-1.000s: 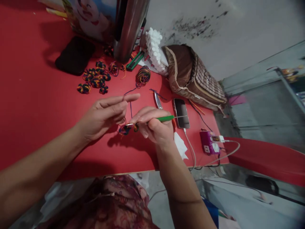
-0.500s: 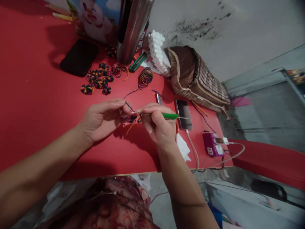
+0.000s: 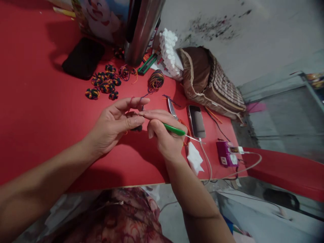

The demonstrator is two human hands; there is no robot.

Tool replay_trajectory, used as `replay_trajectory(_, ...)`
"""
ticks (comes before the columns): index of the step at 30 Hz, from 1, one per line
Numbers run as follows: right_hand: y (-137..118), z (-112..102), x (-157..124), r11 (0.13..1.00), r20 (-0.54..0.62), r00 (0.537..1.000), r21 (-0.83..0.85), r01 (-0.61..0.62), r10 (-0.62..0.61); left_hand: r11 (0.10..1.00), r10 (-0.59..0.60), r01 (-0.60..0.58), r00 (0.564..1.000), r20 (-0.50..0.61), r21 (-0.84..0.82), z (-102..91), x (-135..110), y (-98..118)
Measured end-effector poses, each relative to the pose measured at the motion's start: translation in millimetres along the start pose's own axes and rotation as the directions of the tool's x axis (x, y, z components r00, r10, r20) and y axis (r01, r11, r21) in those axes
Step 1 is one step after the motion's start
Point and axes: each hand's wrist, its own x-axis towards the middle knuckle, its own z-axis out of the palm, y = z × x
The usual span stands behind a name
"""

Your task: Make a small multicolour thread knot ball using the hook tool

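Observation:
My left hand (image 3: 113, 125) pinches a small dark crochet piece (image 3: 137, 128) between thumb and fingers, most of it hidden behind them. Dark yarn (image 3: 144, 97) loops over the raised index finger and runs back to a multicoloured yarn ball (image 3: 156, 80). My right hand (image 3: 167, 133) grips a crochet hook (image 3: 174, 129) by its green handle. Its front end reaches the left fingertips, where the tip is hard to make out. Beyond my left hand lies a cluster of finished crochet flowers (image 3: 106, 87) in orange, yellow and dark yarn.
Scissors (image 3: 171, 107) and a charging phone (image 3: 196, 121) lie right of my hands on the red table (image 3: 32, 111). A black pouch (image 3: 83, 58), a metal flask (image 3: 144, 33), a green cutter (image 3: 147, 64) and a brown bag (image 3: 210, 77) stand or lie farther back. A purple power adapter (image 3: 224, 153) sits near the right edge.
My left index finger has lifted and straightened with the yarn over it, and the thumb now covers the crochet piece. The hook's handle has tilted downward on the right; the scissors show more.

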Motion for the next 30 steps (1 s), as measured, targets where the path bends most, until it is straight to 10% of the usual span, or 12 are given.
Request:
replay_trajectory(8, -3.5, -5.8, -1.2, 0.982, -0.009, 1.000, -0.186, -0.016, 0.014, 0.973, 0.084, -0.086, 0.996, 0.017, 0.213, 0.2, -1.8, 9.8)
replay_trajectory(30, 0.8, -1.0, -7.5, 0.902, 0.036, 0.985, -0.398, 0.167, -0.166, 0.993, 0.068, -0.055, 0.989, -0.131, 0.101, 3.1, -4.7, 0.0)
